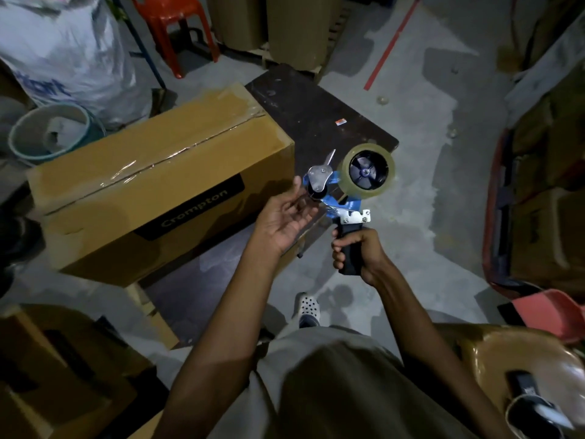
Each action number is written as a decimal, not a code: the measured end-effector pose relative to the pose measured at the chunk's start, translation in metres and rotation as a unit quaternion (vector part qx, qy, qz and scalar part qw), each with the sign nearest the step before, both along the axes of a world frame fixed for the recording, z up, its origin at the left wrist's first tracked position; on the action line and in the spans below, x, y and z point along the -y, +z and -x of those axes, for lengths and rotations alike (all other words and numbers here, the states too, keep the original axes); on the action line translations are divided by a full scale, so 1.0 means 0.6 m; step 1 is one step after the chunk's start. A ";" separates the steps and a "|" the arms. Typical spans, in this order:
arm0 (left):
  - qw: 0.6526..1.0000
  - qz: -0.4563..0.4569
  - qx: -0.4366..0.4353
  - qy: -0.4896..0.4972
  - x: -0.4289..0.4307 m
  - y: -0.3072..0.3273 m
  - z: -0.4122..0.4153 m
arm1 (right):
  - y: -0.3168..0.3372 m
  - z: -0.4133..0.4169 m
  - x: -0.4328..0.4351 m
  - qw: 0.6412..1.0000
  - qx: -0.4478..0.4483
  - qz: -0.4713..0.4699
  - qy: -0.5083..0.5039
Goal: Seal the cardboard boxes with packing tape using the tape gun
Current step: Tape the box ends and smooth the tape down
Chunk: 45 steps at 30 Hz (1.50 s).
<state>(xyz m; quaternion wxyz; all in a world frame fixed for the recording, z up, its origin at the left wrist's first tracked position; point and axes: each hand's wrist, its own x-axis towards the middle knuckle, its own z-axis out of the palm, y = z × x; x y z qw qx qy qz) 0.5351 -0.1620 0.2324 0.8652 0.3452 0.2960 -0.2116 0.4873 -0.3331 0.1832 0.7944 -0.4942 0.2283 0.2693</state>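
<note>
Head view. One tape gun [343, 201], two hands, one box [152, 191] on one desk [316, 118].

The tape gun is held in the air just right of the box and above the near edge of the desk. It has a blue metal frame, bright steel plates, a black moulded handle and a black roller at its front. It carries one roll [367, 171] of clear, glossy tape on a black spoked hub.

The right hand [357, 255] wraps all its fingers round the handle. The left hand [285, 217] lies palm up with its fingers loosely spread and their tips at the roller. Whether they pinch a tape end cannot be told. The two hands are apart, with the tape gun between them.

The box is long, rectangular, brown corrugated cardboard. Its flaps are closed, and one wrinkled strip of shiny tape runs along the top seam. One black label on its near side reads "Crompton". It rests on the left part of the desk, a dark, flat, scuffed board.

Surround: grey patchy concrete floor [443, 217]; one red plastic chair [177, 23]; one round teal bucket [53, 134]; one white woven sack [63, 42]; further brown cartons at the dim edges, their number unclear.
</note>
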 end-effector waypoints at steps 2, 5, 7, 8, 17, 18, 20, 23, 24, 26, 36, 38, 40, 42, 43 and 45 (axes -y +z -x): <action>1.000 0.023 -0.001 0.002 -0.006 -0.003 0.015 | -0.003 0.013 -0.007 1.000 -0.002 0.015 -0.008; 0.998 0.062 0.002 0.001 -0.015 -0.006 0.032 | -0.007 0.028 -0.009 0.999 0.014 0.031 -0.024; 0.996 0.090 -0.003 0.009 -0.022 -0.002 0.047 | -0.007 0.035 -0.010 0.999 0.024 0.020 -0.032; 0.995 0.100 -0.008 0.011 -0.026 -0.003 0.052 | -0.006 0.039 -0.013 0.999 0.031 0.011 -0.032; 0.995 0.095 -0.032 0.002 -0.056 0.007 0.062 | -0.016 0.058 -0.025 0.997 0.062 0.034 -0.044; 0.995 0.089 -0.032 -0.009 -0.058 0.008 0.061 | -0.018 0.060 -0.026 0.996 0.065 0.045 -0.043; 0.995 0.086 -0.027 -0.034 -0.063 0.005 0.060 | -0.018 0.063 -0.026 0.995 0.072 0.064 -0.039; 0.995 0.087 -0.030 -0.046 -0.068 -0.004 0.057 | -0.017 0.064 -0.023 0.991 0.095 0.090 -0.034; 0.994 0.090 -0.033 -0.042 -0.068 -0.007 0.057 | -0.016 0.064 -0.023 0.990 0.101 0.094 -0.033; 0.993 0.108 -0.036 -0.035 -0.067 -0.010 0.060 | -0.014 0.065 -0.024 0.990 0.105 0.092 -0.036; 0.987 0.148 -0.064 -0.011 -0.078 -0.027 0.063 | -0.002 0.077 -0.034 0.986 0.113 0.111 -0.044; 0.991 0.126 -0.035 -0.017 -0.080 -0.030 0.063 | 0.000 0.083 -0.037 0.986 0.111 0.119 -0.044; 0.993 0.109 -0.027 -0.037 -0.080 -0.030 0.067 | 0.003 0.085 -0.037 0.984 0.120 0.126 -0.042; 0.992 0.102 -0.038 -0.058 -0.081 -0.037 0.065 | 0.008 0.085 -0.032 0.979 0.140 0.142 -0.041; 0.992 0.091 -0.037 -0.075 -0.082 -0.037 0.064 | 0.012 0.084 -0.029 0.975 0.153 0.155 -0.039; 0.990 0.047 -0.023 -0.131 -0.088 -0.034 0.059 | 0.019 0.083 -0.023 0.965 0.176 0.191 -0.034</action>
